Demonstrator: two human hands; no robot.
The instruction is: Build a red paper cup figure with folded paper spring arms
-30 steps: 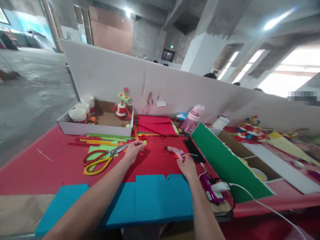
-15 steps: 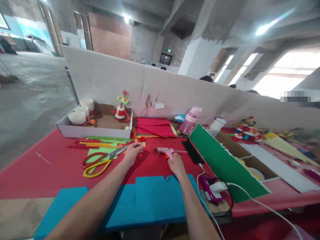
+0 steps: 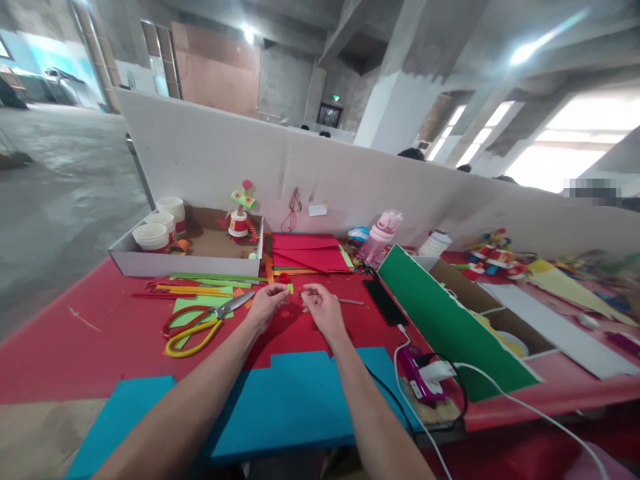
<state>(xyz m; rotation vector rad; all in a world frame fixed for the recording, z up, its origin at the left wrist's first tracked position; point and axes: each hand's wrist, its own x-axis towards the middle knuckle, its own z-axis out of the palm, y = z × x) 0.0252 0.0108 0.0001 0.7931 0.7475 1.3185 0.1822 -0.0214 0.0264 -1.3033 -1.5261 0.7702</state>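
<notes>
My left hand [image 3: 267, 308] is pinched closed on a small yellow-green paper piece [image 3: 290, 289] above the red table. Close to its right, my right hand [image 3: 324, 312] has its fingertips drawn together. Whatever they hold, if anything, is too small to make out. A glue stick [image 3: 353, 302] pokes out to the right behind that hand; the hot glue gun itself is hidden. Left of my left hand lie large scissors [image 3: 200, 327] with red and yellow handles, on green paper. A small red piece [image 3: 283, 277] is just beyond the left fingertips.
Blue foam sheets [image 3: 290, 407] line the front edge. A box [image 3: 185, 268] with cups and a paper-cup robot [image 3: 239, 225] stands back left. Red paper [image 3: 305, 250] lies at the back. To the right are a phone [image 3: 384, 301], green board [image 3: 445, 327] and purple power strip [image 3: 417, 377] with cables.
My right hand has let go of the pink glue gun and moved left, close to my left hand. The left hand stays nearly in place with the paper piece.
</notes>
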